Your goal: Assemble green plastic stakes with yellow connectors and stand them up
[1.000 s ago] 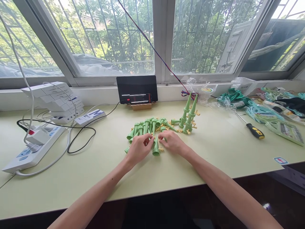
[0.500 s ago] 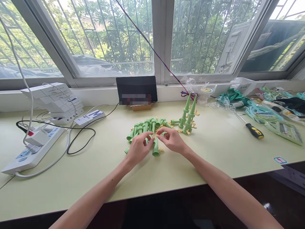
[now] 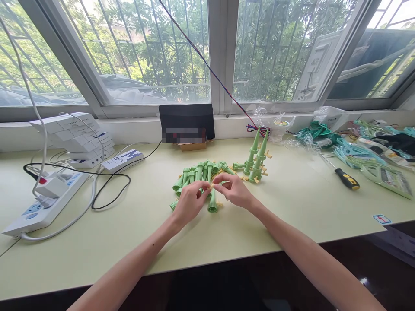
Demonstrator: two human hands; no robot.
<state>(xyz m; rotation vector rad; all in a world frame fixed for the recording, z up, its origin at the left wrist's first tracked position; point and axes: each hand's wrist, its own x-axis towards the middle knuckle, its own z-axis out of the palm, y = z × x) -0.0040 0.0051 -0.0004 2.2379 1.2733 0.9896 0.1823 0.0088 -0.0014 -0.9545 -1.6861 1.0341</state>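
A small yellow valve piece (image 3: 212,186) sits between the fingertips of both hands, mostly covered by them. My left hand (image 3: 193,196) pinches it from the left and my right hand (image 3: 235,189) from the right. Just beneath, a green cone-shaped watering spike (image 3: 212,203) lies with its round open end toward me and a yellow valve (image 3: 220,203) at its side. Behind my hands lies a pile of similar green spikes (image 3: 191,173). To the right, stacked green spikes (image 3: 258,162) stand upright in two columns with yellow valves sticking out.
A power strip (image 3: 42,207) with cables and stacked white boxes (image 3: 81,138) are on the left. A black tablet (image 3: 186,116) leans at the back. On the right lie a screwdriver (image 3: 346,178) and bagged green items (image 3: 385,175). The table's front edge runs below my forearms.
My fingertips have come closer together around the small yellow piece, the left ones shifting slightly right. The spikes have stayed in place.
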